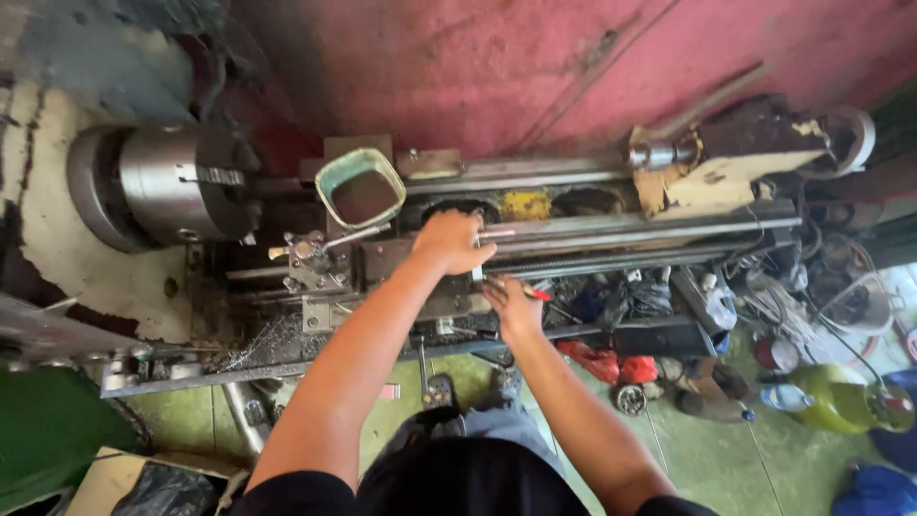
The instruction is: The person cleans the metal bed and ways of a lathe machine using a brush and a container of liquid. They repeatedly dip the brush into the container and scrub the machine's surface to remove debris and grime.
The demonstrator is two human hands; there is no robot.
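Left hand (pixel 453 241) palm-down on lathe carriage (pixel 401 263); right hand (pixel 511 304) pinches light, stiff red-tipped tool (pixel 523 290), pointing 3 o'clock; grip mid-shaft.

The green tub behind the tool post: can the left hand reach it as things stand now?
Probably yes. The left hand rests on the lathe carriage just right of the green tub, and nothing stands between them.

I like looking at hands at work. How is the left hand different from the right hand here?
The left hand reaches farther out and lies palm down, fingers spread, on the lathe; the right hand stays nearer the body at the lathe's front edge. The left hand shows nothing in its grip; the right hand has a thin red-tipped tool in its fingers. Both are bare, with bare forearms.
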